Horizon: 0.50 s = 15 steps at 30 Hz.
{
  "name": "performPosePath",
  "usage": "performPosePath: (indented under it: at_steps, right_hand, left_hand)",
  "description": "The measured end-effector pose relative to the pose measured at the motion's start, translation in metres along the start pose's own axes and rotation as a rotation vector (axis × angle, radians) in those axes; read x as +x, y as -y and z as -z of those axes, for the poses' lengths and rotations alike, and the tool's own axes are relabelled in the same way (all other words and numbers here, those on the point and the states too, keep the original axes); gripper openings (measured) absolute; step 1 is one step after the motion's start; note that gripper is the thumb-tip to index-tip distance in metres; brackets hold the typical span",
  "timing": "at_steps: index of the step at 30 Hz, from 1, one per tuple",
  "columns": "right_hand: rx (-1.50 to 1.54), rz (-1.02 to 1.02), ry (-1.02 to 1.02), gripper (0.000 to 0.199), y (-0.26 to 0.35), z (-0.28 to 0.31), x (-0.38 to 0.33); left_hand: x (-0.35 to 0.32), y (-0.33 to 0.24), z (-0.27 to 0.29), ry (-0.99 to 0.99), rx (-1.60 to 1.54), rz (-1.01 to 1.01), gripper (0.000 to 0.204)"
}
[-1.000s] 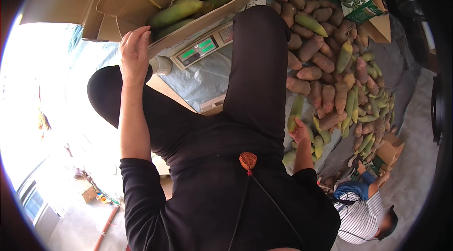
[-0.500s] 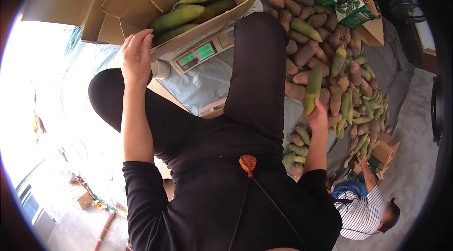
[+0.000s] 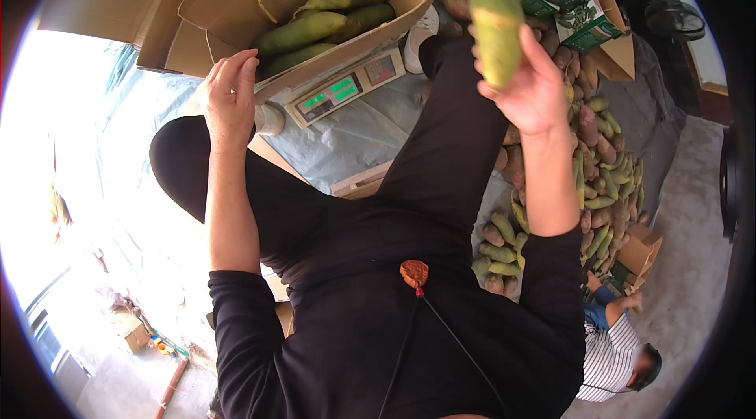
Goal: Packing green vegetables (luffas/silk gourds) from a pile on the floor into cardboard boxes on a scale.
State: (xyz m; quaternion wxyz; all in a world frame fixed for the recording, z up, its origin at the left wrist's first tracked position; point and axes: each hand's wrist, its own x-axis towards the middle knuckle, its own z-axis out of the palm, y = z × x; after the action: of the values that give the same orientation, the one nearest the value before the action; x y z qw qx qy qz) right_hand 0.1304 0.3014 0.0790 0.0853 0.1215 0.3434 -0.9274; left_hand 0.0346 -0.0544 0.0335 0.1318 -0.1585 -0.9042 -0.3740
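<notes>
Raised above my right knee, my right hand (image 3: pixel 535 92) grips a large green radish (image 3: pixel 496 17) near its lower end, the radish standing almost upright. At the left, my left hand (image 3: pixel 231 100) has its fingers closed at the near left corner of an open cardboard box (image 3: pixel 354 57). Several green radishes (image 3: pixel 303 31) lie inside this box, which has yellow cord loops on its far side. Under the box sits a digital scale (image 3: pixel 346 90) with a lit green display.
A big heap of green and reddish-brown roots (image 3: pixel 606 175) covers the ground to the right. Green printed cartons (image 3: pixel 579 13) stand behind it, near a black fan-like object (image 3: pixel 673 13). Another person in a striped shirt (image 3: pixel 610 356) works beside a small carton (image 3: pixel 638 253) at lower right.
My right hand has lifted the radish from beside the heap, up and forward to above my right knee. My left hand stays at the box. The other person has shifted slightly right.
</notes>
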Motion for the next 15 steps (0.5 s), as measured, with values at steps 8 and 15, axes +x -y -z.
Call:
performPosePath:
  at_steps: [8, 15]
  right_hand:
    - [-0.056, -0.095, 0.030, 0.033, -0.052, -0.042, 0.066]
    - [-0.013, 0.137, 0.030, 0.037, -0.016, -0.021, 0.043]
  left_hand:
    - [0.000, -0.001, 0.002, -0.021, -0.018, 0.031, 0.017]
    - [0.002, 0.002, 0.004, -0.033, -0.071, 0.045, 0.015]
